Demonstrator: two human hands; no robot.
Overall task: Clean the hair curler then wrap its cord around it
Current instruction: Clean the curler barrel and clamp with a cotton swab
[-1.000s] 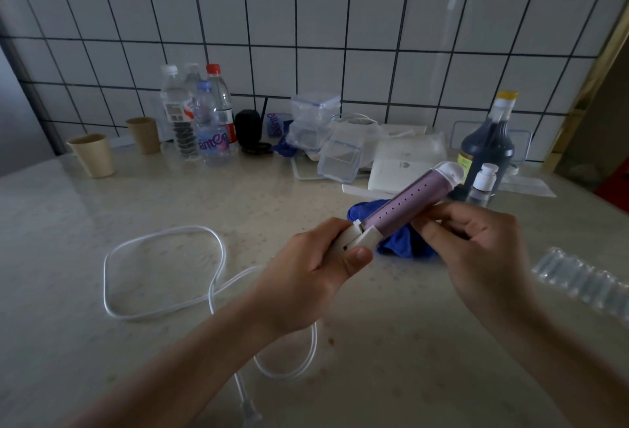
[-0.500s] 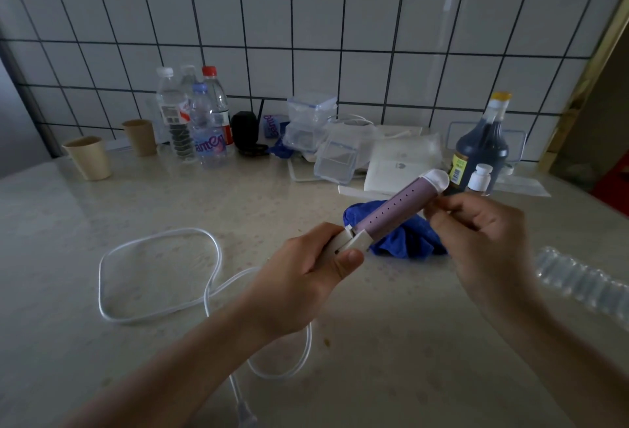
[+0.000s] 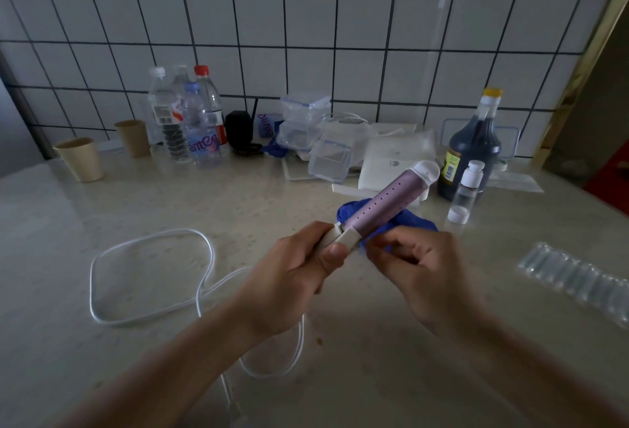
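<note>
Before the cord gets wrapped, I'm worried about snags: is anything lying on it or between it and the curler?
Nothing visible does. The cord lies in loose loops on the counter, nothing on it; the left hand, gripping the curler, hides part. The blue cloth lies beyond.

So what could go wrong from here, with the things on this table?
The tip of the curler is close to the small bottle and the dark bottle; a swing might knock them over. The cord lies in loose loops and runs beneath the left hand, so winding it may snag.
</note>
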